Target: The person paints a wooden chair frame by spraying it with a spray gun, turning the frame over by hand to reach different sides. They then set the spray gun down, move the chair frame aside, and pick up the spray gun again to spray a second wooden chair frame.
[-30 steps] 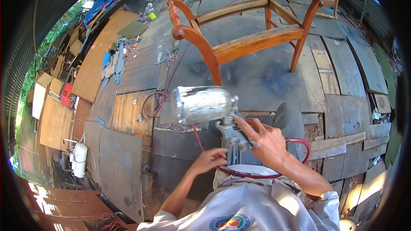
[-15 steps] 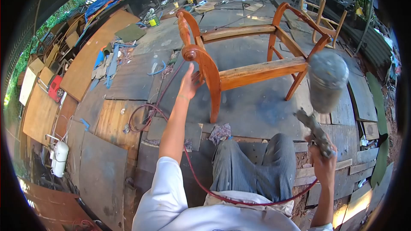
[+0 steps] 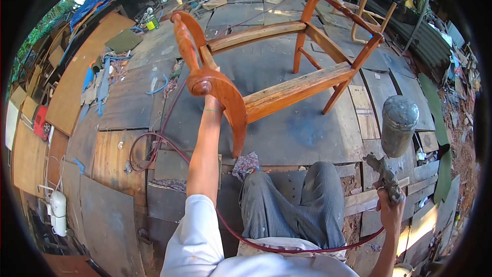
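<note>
An orange-brown wooden chair frame (image 3: 297, 91) stands on the boards ahead, with curved arms and an open seat. My left arm reaches up to its nearer left armrest; the left hand is mostly hidden behind the curved wood, so its fingers cannot be made out. At the right, my right hand (image 3: 390, 202) is wrapped round the handle of a grimy spray gun (image 3: 383, 174). The gun's metal cup (image 3: 398, 125) sits upright on top. A dark red hose (image 3: 287, 250) runs across my lap toward the gun.
A crumpled rag (image 3: 246, 165) lies near my knees. The hose loops on the floor at left. A white tank (image 3: 58, 213) stands at far left, beside stacked boards (image 3: 87, 66). A yellow-labelled can (image 3: 151, 22) and a bare chair frame (image 3: 359, 20) are farther back.
My left hand has moved up and behind the chair's armrest. My right hand with the spray gun has come lower. The chair sits farther left in view, as the view has shifted.
</note>
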A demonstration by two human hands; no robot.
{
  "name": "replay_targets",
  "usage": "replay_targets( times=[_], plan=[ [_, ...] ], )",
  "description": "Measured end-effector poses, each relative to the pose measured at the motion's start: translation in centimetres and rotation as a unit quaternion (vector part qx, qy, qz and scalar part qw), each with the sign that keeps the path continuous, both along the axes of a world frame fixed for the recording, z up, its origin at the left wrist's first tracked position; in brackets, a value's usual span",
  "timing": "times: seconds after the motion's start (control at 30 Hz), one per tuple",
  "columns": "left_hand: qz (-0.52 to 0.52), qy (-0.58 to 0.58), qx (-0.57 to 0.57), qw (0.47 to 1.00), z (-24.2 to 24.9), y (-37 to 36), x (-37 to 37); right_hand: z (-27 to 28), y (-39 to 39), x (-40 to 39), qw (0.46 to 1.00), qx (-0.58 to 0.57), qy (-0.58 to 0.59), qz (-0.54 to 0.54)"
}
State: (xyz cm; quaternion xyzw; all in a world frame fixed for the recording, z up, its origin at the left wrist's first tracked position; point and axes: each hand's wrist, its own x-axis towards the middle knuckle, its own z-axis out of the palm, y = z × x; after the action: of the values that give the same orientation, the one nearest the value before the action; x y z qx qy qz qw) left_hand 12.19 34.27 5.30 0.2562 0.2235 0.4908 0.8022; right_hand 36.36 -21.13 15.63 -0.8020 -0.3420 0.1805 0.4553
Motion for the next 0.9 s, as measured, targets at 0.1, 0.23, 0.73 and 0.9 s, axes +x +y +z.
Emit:
replay_targets(
  times=[0.1,0.23,0.73,0.9],
  plan=[
    [0.067,-0.006,-0.038,0.997,1.2,-2.7,-0.4,-0.6,-0.5,0.4,1.000,0.005,0.014,0.001],
    [0.097,-0.024,0.040,0.994,-0.6,-4.4,-1.6,-1.3,-1.3,0.6,0.999,0.013,0.041,-0.002],
    [0.269,-0.078,-0.087,0.956,0.5,-14.8,17.1,-2.3,-1.8,1.1,0.997,0.060,0.004,-0.045],
    [0.157,0.020,-0.044,0.986,-1.5,-17.1,18.6,-1.7,-0.7,1.4,0.997,0.065,-0.038,-0.019]
  ],
)
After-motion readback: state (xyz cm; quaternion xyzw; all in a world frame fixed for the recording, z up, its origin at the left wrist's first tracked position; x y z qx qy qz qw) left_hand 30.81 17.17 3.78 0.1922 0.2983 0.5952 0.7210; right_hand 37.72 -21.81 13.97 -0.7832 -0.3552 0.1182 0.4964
